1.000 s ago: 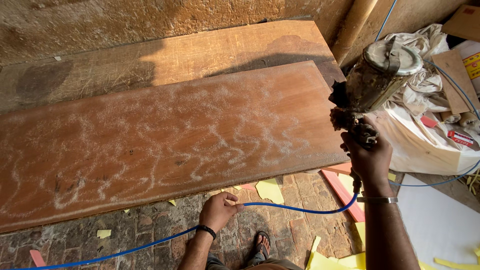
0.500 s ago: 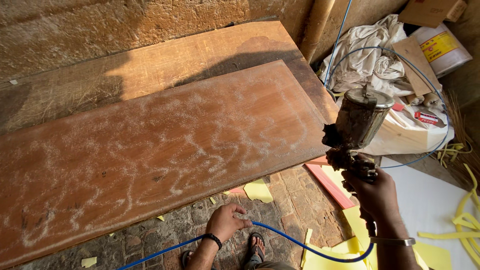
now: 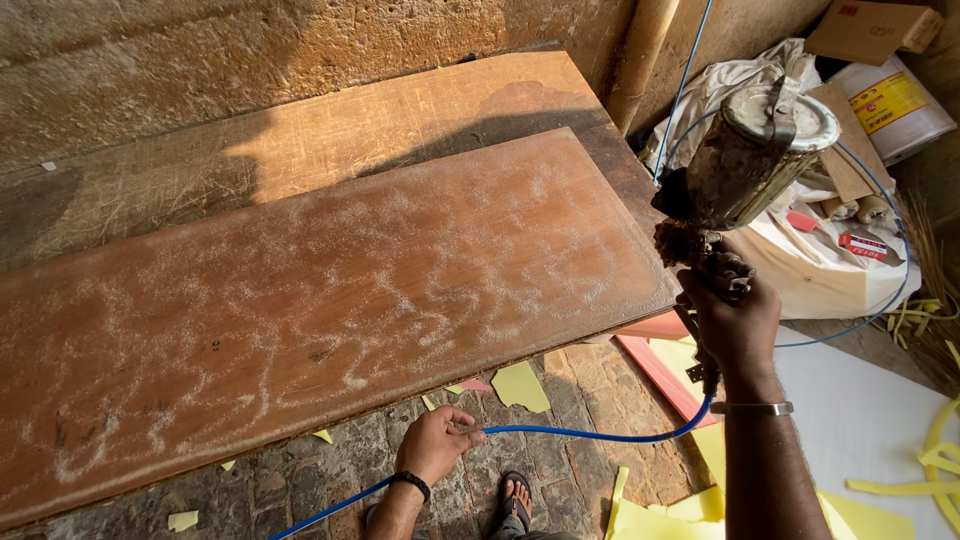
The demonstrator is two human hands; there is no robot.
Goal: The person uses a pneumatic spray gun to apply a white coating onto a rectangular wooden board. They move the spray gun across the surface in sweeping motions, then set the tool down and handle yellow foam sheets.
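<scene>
The right hand is wrapped tight around the grip of a spray gun, held up above the right end of a long reddish-brown wooden board; a metal bangle circles that wrist. The left hand, lower down near the board's front edge, pinches a thin blue hose between curled fingers, and a dark band sits at its wrist. The hose runs from the left hand across to the base of the gun, and also trails down toward the bottom edge of the view.

Behind the gun lie a white sack, crumpled cloth, a cardboard box and a pale bucket. Yellow paper scraps and a red strip litter the brick floor, and a sandalled foot shows at the bottom.

The gun's cup is a dull, stained metal cylinder with a flat lid, tilted. The board is flat and smooth, its surface streaked with whitish looping trails. It lies over a second, paler board set against a rough stone wall.
</scene>
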